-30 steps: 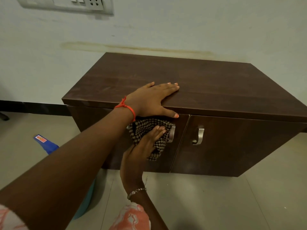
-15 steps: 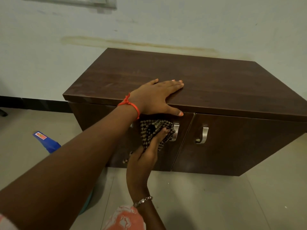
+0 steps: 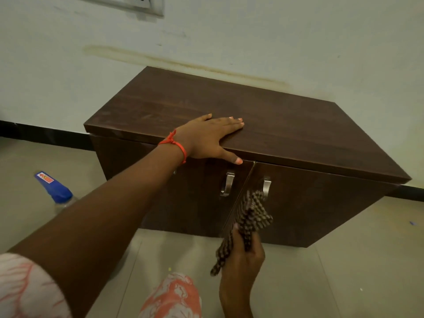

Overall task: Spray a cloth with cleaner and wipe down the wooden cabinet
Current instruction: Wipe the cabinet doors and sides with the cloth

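The cabinet (image 3: 263, 125) stands against the wall with both doors shut, so nothing inside shows, and the spray bottle (image 3: 55, 191) stands on the floor to its left, well apart. The left hand (image 3: 206, 138) lies flat and spread on the cabinet's top front edge, thumb hanging over the lip, while the right hand (image 3: 243, 255) is clenched around the checked cloth (image 3: 250, 216), held low before the right door. Half a second ago the cloth was pressed by the left handle (image 3: 228, 184); now it has dropped down and rightward, just below the right handle (image 3: 266, 185).
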